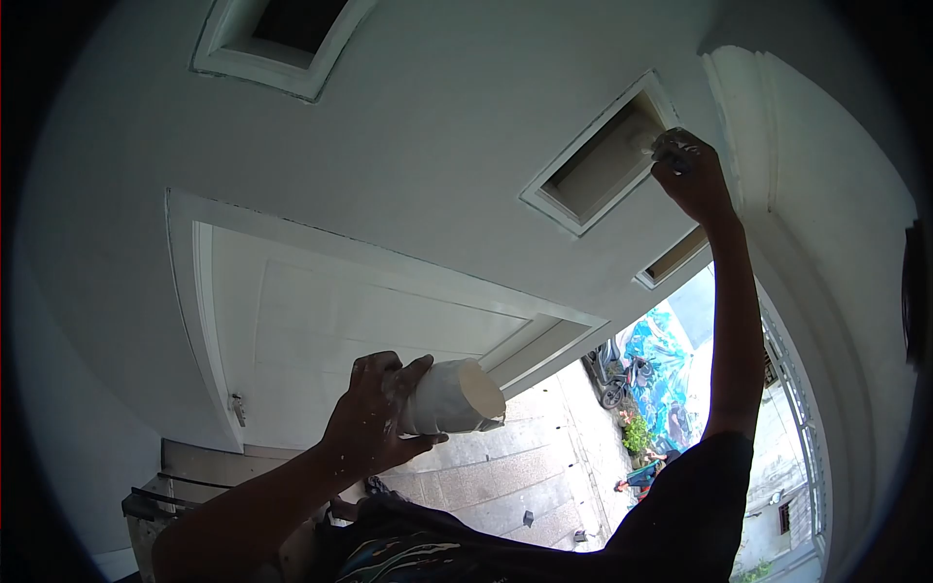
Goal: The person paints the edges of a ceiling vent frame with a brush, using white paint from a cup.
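My left hand (381, 403) is wrapped round a white-smeared paint cup (442, 400), tilted, with a pale cream surface of paint showing at its mouth. Raised high at the upper right, my right hand (688, 160) is closed, its fingers spotted with white. From it a pale tip, which looks like a paintbrush (647, 146), reaches into the recessed opening (598, 160); most of the tool is hidden by the fingers. That opening has a white frame (556, 211), and my right hand is by its right edge.
A white panelled door (350, 311) with a handle (237, 408) is at the left. Another framed opening (292, 29) sits above. Paving (505, 466), a motorcycle (610, 379), a plant (637, 432) and a person (641, 476) lie below, past a metal gate (802, 418).
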Action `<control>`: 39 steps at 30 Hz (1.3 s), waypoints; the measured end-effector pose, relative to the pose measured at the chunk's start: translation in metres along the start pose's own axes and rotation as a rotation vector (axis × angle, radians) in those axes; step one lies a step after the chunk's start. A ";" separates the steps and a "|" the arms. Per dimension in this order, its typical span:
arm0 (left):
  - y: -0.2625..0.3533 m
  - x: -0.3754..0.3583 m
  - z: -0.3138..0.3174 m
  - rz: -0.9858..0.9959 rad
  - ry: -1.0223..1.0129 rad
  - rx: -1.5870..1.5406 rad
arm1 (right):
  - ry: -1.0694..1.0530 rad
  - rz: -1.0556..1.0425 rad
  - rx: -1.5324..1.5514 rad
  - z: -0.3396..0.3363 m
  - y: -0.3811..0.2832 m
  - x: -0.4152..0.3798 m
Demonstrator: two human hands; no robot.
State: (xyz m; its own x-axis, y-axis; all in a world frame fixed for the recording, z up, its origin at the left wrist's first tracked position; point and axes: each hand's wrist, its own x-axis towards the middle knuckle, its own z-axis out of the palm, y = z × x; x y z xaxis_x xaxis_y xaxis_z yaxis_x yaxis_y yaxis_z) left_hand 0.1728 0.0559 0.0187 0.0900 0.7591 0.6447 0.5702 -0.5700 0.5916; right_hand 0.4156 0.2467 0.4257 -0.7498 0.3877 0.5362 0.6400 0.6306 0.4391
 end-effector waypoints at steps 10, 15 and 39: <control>-0.004 -0.002 0.001 -0.008 0.030 -0.004 | 0.045 -0.042 -0.118 0.017 -0.024 0.025; -0.004 -0.001 0.001 -0.005 0.021 -0.020 | -0.089 -0.050 -0.318 0.013 -0.044 0.028; 0.000 -0.001 0.000 0.002 -0.012 -0.004 | -0.188 0.060 -0.262 0.057 -0.086 -0.024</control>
State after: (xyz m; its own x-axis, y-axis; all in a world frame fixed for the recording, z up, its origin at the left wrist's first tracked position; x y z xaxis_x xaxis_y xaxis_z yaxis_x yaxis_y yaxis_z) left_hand 0.1723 0.0553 0.0185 0.1010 0.7617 0.6401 0.5665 -0.5729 0.5923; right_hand 0.3697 0.2214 0.3342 -0.7115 0.5520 0.4348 0.6872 0.4175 0.5945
